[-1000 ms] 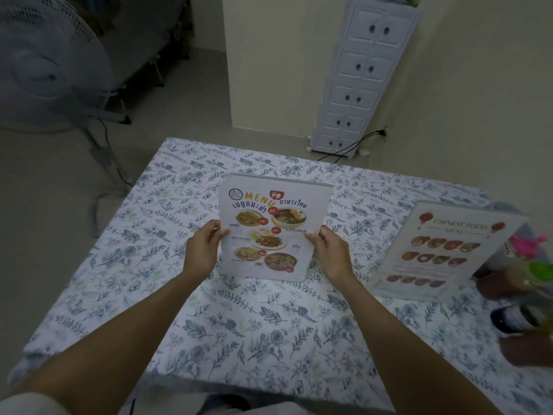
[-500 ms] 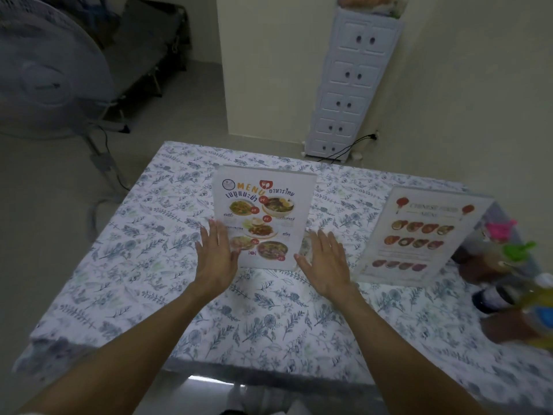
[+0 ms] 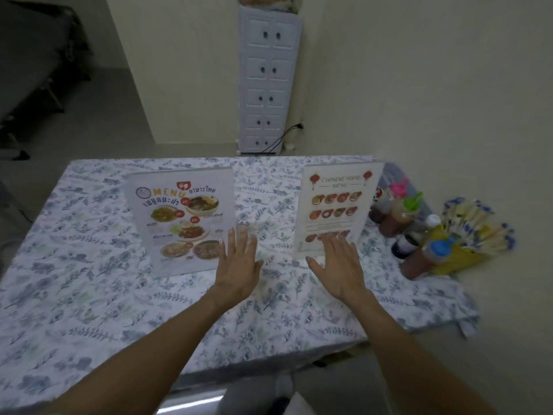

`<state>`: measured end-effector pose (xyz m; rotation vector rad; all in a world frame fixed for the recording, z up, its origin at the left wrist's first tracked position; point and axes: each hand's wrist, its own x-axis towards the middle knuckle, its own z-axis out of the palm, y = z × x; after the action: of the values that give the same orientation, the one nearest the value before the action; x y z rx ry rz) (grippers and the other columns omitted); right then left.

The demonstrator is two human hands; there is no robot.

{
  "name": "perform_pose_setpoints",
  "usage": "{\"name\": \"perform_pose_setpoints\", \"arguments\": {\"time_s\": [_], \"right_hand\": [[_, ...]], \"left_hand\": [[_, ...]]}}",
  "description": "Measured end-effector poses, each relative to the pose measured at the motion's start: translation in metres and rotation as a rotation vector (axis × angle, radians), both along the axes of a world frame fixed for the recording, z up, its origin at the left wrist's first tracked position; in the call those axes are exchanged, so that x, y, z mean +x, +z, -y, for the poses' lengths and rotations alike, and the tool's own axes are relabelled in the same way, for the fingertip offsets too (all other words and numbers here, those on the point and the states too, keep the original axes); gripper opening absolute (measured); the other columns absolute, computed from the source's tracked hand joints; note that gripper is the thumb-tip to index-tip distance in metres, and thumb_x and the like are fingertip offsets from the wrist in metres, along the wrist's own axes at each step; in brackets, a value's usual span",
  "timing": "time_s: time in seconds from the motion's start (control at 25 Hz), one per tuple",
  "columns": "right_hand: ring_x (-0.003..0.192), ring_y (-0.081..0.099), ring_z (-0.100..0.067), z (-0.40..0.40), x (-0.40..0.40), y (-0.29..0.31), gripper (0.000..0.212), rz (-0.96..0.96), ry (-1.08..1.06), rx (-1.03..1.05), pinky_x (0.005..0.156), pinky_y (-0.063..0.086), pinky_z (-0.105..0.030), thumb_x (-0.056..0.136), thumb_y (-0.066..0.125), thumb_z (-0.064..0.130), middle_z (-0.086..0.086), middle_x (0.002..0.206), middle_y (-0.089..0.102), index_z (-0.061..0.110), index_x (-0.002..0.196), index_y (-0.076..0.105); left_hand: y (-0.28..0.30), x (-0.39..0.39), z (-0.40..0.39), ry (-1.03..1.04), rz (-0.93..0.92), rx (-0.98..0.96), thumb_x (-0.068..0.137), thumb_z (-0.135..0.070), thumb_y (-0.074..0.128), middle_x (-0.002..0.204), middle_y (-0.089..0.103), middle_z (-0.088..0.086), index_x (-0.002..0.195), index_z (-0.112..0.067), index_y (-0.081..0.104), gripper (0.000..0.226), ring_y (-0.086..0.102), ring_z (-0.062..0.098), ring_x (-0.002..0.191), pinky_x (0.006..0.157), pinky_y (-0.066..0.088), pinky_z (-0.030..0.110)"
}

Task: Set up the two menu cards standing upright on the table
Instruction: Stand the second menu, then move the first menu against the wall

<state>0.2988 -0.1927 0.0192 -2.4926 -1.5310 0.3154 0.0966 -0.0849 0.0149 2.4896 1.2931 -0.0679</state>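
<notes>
While both hands (image 3: 239,265) hover spread and empty, the stiff, light Chinese menu card (image 3: 335,205) right of the Thai card (image 3: 182,217) likely wants side-edge holds.

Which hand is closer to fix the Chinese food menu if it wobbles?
The right hand, probably. Its fingertips reach the bottom edge of the Chinese food menu, while the left hand hovers open between it and the Thai menu.

Open cloth lane between Thai menu card (image 3: 182,220) and Chinese menu card (image 3: 336,206); sauce bottles (image 3: 410,226) crowd the table's (image 3: 74,295) right edge.
</notes>
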Motion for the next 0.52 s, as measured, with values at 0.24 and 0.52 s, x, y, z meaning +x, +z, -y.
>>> {"name": "perform_pose_setpoints", "arguments": {"time_s": [0.24, 0.52], "right_hand": [[0.148, 0.018, -0.029, 0.017, 0.094, -0.003, 0.074, -0.047, -0.128, 0.067, 0.121, 0.015, -0.047, 0.094, 0.04, 0.055, -0.013, 0.159, 0.025, 0.011, 0.15, 0.022], [0.131, 0.046, -0.025, -0.024, 0.189, -0.034, 0.069, -0.513, -0.183, 0.225, 0.105, 0.043, -0.049, 0.086, 0.039, 0.065, -0.005, 0.143, 0.048, 0.024, 0.141, 0.033]], "left_hand": [[-0.008, 0.083, 0.006, 0.027, 0.057, -0.056, 0.1, -0.045, 0.022, 0.162, -0.018, 0.011, 0.154, -0.013, -0.008, 0.069, -0.024, 0.033, 0.147, 0.118, -0.013, 0.05], [-0.026, 0.165, -0.003, 0.358, 0.576, -0.278, 0.097, -0.04, 0.043, 0.162, 0.014, 0.005, 0.154, -0.013, 0.0, 0.076, 0.012, 0.027, 0.15, 0.121, 0.017, 0.044]]}}
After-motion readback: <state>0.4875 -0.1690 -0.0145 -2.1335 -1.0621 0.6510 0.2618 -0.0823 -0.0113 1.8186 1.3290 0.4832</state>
